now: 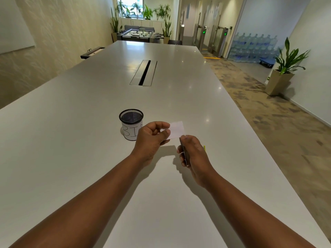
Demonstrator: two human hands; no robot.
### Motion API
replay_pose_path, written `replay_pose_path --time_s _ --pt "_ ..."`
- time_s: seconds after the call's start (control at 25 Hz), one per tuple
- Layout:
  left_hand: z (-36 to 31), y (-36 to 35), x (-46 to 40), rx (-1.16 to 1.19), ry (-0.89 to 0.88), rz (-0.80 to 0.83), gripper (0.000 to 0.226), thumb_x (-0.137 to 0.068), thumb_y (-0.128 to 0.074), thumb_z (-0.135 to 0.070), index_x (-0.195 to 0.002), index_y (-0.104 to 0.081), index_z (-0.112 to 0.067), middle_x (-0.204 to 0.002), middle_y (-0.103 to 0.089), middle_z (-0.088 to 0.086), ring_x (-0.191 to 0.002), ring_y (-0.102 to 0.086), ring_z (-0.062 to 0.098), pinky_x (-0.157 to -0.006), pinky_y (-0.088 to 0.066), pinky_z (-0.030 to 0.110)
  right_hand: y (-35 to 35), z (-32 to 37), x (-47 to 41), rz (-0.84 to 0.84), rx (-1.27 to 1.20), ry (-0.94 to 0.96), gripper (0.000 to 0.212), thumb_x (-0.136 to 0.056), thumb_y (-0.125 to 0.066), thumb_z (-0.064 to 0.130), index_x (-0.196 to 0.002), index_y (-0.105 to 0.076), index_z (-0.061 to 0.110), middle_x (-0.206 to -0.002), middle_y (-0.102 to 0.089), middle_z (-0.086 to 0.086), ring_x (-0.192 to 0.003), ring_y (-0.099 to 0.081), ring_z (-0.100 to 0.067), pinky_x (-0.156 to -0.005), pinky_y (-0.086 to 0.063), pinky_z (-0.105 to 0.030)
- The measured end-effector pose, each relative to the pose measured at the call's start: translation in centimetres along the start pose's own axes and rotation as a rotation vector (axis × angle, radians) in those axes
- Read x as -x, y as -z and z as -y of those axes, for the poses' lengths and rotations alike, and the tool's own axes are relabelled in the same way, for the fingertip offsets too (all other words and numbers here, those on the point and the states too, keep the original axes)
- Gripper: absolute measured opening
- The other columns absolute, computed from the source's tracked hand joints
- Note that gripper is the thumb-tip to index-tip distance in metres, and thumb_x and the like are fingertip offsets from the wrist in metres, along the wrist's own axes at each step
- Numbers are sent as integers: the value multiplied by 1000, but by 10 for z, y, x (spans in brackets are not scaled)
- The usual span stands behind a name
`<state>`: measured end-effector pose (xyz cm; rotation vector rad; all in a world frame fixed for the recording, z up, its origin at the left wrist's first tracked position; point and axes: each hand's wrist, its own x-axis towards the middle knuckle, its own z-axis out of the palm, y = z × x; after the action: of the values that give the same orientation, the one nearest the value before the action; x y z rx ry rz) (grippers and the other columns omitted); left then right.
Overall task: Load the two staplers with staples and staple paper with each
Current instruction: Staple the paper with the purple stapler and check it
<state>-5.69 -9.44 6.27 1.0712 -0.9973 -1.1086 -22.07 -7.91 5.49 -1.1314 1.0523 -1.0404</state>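
Black mesh cup [131, 116] labelled bin stood on the white worktop [75, 133]; right of it the left hand [150, 138] pinched a small white paper slip [176, 129], and the right hand [194, 152] clasped a dark slim stapler [184, 152] at its corner. Stapling looked underway; the second stapler wasn't visible.

We see a small white paper slip [177, 129], a dark slim stapler [184, 153] beside a yellow-green sliver [204, 148], a black mesh cup [131, 116] whose white label [130, 132] bears black letters, and a plain white table [71, 140].
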Motion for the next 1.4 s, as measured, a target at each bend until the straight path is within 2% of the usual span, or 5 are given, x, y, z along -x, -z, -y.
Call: replay_pose_path --time_s 0.28,0.4,0.76,0.92,1.4 --pt "-6 0 4 -5 -21 52 36 -92 -70 0 -115 -71 -28 -88 -68 10 -89 -71 20 -78 -60 29 1 6 1 78 -137 -2 33 -74 -78 50 -98 -73 28 -92 -72 7 -83 -68 -12 -67 -54 -27" --pt "-7 -3 6 -25 -16 54 29 -94 -69 -3 -112 -73 -25 -82 -60 14 -89 -68 22 -84 -62 36 0 5 0 58 -147 4 39 -73 -80 46 -103 -74 22 -89 -71 4 -83 -67 -14 -69 -55 -27" --pt "-4 -5 8 -77 15 -18 18 -94 -69 -9 -108 -71 -20 -83 -78 6 -81 -73 19 -84 -61 43 -5 6 -3 67 -186 -6 31 -73 -83 36 -101 -78 22 -85 -73 0 -79 -67 -14 -69 -56 -25" --pt "-6 -6 11 -26 77 -24 12 -93 -69 -5 -100 -72 -15 -88 -81 5 -80 -75 16 -75 -63 31 -6 6 -4 43 -196 -31 42 -75 -82 33 -112 -75 15 -90 -75 -1 -76 -68 -11 -66 -56 -25" --pt "-13 -6 11 -18 134 -21 12 -91 -69 -1 -95 -72 -12 -80 -80 1 -69 -75 11 -61 -56 19 -9 7 -6 28 -245 -93 35 -67 -85 33 -99 -79 19 -81 -72 2 -71 -62 -13 -67 -56 -30"
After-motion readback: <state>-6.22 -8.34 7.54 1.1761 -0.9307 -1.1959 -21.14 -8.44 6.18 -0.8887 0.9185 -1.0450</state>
